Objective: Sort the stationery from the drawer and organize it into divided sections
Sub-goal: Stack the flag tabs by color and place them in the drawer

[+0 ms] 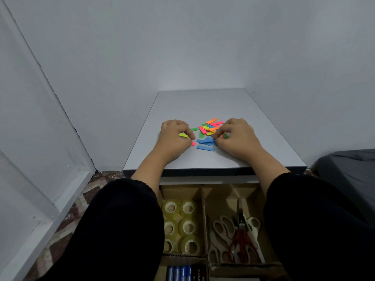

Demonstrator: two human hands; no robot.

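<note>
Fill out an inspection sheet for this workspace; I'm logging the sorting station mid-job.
Surface: grey tabletop against the wall, mostly bare.
Job's things: pile of coloured sticky tabs on the tabletop, blue tabs gathered nearest; open drawer with cardboard dividers below; tape rolls in the left section, scissors and red-handled pliers in the right, blue pens in front.
Clutter: nothing seen.
Grippers: left hand pinches a yellow tab; right hand fingers curled at the pile, hold unclear.
Cables: nothing seen.
Surroundings: grey walls, patterned floor, dark fabric at right.
</note>
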